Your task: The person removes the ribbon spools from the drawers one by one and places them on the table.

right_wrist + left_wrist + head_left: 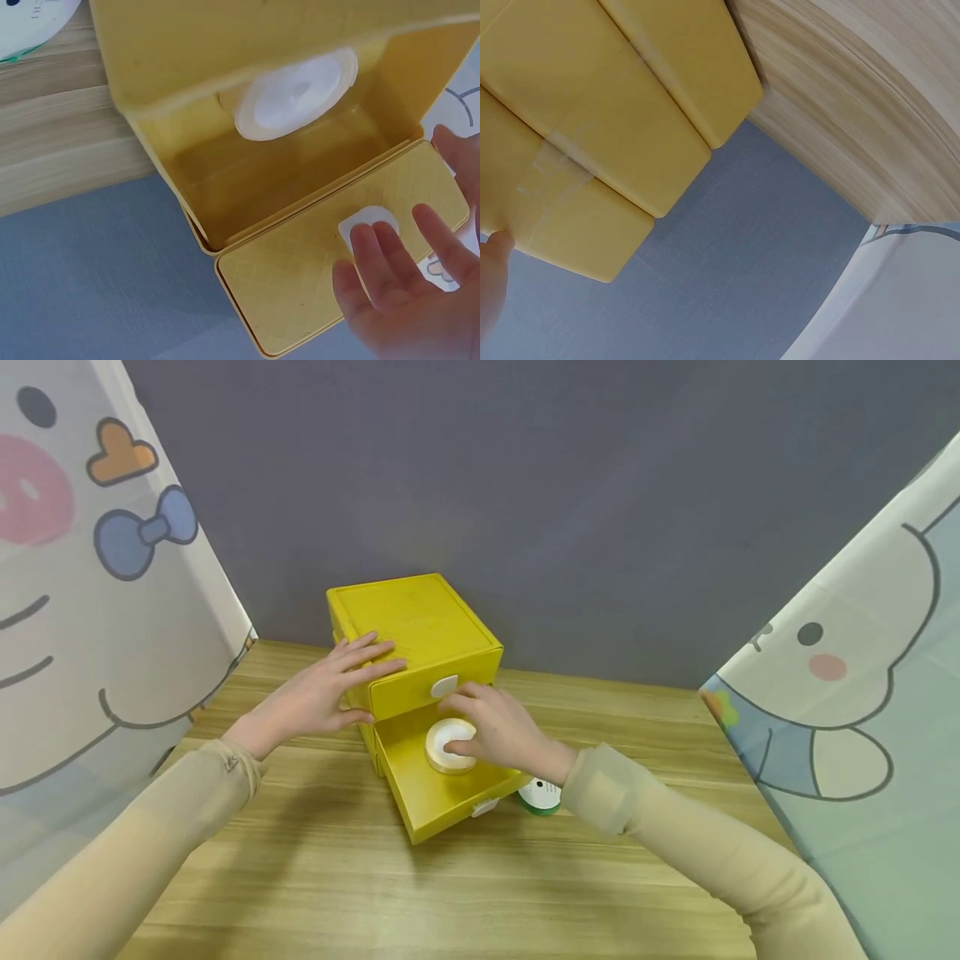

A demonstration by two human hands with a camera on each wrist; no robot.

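Note:
The left hand [318, 693] rests with spread fingers on the top left edge of a yellow drawer box [412, 622]; part of it shows at the left edge in the left wrist view. A lower drawer [420, 793] stands pulled out, with a round white object [442, 756] with a pale yellow rim lying inside. Above that drawer is the right hand [498, 727], fingers loosely bent and gripping nothing. In the right wrist view its fingertips are near the white handle [364, 221] of the closed upper drawer [292, 277]; whether they touch it, I cannot tell.
A white and green round object [542, 795] lies on the wooden table [637, 860], right of the pulled-out drawer. A dark grey panel [525, 510] stands behind the box, and cartoon-printed cloths [172, 635] hang at both sides.

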